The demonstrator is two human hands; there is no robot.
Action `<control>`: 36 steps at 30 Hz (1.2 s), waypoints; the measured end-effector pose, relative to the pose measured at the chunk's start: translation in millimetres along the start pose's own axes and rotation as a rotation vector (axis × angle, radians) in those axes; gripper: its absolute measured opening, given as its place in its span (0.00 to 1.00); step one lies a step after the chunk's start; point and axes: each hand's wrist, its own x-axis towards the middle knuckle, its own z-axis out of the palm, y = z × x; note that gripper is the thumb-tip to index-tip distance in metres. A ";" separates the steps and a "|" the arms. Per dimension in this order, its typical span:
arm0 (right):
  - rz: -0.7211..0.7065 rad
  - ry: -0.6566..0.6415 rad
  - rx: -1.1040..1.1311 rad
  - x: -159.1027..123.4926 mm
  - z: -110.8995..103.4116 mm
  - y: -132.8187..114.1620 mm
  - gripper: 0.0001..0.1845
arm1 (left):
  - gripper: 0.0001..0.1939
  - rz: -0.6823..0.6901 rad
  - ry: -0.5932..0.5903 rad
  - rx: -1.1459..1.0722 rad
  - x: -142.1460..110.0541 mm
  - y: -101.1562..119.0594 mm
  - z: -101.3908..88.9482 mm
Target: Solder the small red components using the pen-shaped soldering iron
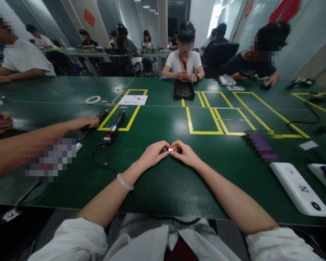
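Note:
My left hand (155,153) and my right hand (185,153) meet over the middle of the green table (163,188), fingertips pinched toward each other. Between them shows a small shiny metal piece (170,149), too small to name. Both hands seem to grip it, thumbs in front and fingers behind. A pale bangle (125,182) circles my left wrist. To the left of my hands lies a black electric screwdriver (115,126) with a cable looping toward me.
Another person's arm (51,130) reaches in from the left. A white power bank (299,188) and a phone (262,145) lie at right. Across the table, a person holds a red-handled tool (184,63) above a black tray (184,90). Yellow tape outlines (206,132) mark the surface.

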 end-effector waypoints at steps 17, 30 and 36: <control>0.018 0.006 0.035 0.1 -0.5 1.5 0.11 | 0.11 -0.078 0.007 -0.068 0.0 3.7 0.6; 0.069 0.002 -0.033 1.0 -2.6 0.9 0.14 | 0.10 0.010 0.000 0.080 -0.7 2.8 2.8; 0.061 0.012 0.022 0.8 -0.9 2.8 0.13 | 0.09 -0.006 0.006 0.102 -1.4 1.2 2.2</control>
